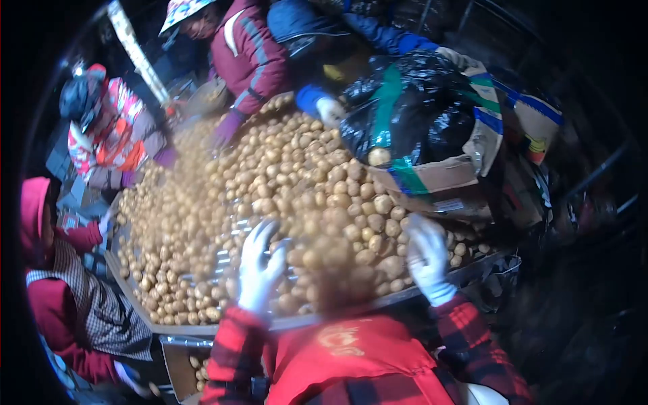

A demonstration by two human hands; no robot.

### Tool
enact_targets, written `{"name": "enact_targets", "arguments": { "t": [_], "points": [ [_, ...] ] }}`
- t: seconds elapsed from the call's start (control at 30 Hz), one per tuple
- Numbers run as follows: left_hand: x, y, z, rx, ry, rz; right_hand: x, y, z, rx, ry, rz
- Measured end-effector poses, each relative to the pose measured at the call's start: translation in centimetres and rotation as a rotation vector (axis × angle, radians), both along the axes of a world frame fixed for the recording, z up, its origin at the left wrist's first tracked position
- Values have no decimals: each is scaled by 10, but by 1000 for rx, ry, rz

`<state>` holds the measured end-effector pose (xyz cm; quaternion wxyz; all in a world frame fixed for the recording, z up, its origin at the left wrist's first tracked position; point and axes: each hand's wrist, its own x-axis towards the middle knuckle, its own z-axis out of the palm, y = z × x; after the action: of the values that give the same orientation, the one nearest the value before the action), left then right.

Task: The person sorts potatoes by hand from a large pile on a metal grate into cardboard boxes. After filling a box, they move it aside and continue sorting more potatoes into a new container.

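Note:
Heaped potatoes (263, 169) cover a wide sorting table (196, 329) in front of me. My left hand (262, 268), in a white glove, hovers over a thinner patch of them, thumb and fingers apart, holding nothing I can see. Slats show through the gaps beside it. On the other side, my right hand (427, 260), gloved too, is at the near right edge of the heap, close to several potatoes (393, 228). Its fingers are stretched out and loosely bent, with nothing visible in them. A brown blur hides the potatoes between my hands.
A cardboard box (439, 177) topped with black plastic (422, 101) stands at the right, with a person in blue behind it. Other workers line the far and left sides, gloved hands near the potatoes. Below the near edge, a box (177, 368) holds some potatoes.

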<state>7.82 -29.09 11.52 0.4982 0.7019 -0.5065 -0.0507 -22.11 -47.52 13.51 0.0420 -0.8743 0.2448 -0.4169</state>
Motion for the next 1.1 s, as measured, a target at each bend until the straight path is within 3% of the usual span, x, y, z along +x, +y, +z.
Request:
{"name": "enact_targets", "arguments": {
  "t": [0.07,0.2,0.27,0.33,0.37,0.43,0.5,0.53,0.6,0.67,0.73,0.77,0.87,0.9,0.93,1.07,1.1],
  "points": [
    [-21,-70,46,-46,-135,-164,-33,-20,34,-55,-68,-126],
    [-36,-202,90,-430,-424,-109,-76,-53,73,-191,-38,-231],
    [-27,-259,103,-223,-299,-70,-77,-65,88,-204,0,-240],
    [-34,-285,115,45,56,-194,-66,-80,103,-255,-24,-184],
    [-29,-298,111,106,15,-194,-56,-88,112,-302,-49,-147],
    [-17,-319,81,-86,18,-228,-37,-106,133,-424,-14,-121],
    [-11,-302,78,-127,-16,-215,-12,-127,149,-615,23,-95],
    [-5,-291,73,-137,45,-291,3,-131,160,-572,74,-103],
    [-2,-266,68,-102,535,-394,31,-152,176,-466,147,-45],
    [18,-250,59,-178,603,-523,50,-166,185,-461,247,-56],
    [32,-253,45,-226,664,-317,67,-175,190,-379,382,84],
    [39,-253,40,-235,562,-213,79,-176,189,-353,389,116],
    [59,-268,25,-143,720,-465,116,-179,185,-289,437,220],
    [64,-277,15,59,641,-479,133,-180,183,-268,459,247],
    [64,-282,8,59,565,-457,149,-181,180,-258,479,249],
    [89,-281,-29,-19,811,-774,187,-188,172,-286,573,208],
    [92,-280,-38,-40,620,-709,192,-190,172,-265,592,201]
  ]
}}
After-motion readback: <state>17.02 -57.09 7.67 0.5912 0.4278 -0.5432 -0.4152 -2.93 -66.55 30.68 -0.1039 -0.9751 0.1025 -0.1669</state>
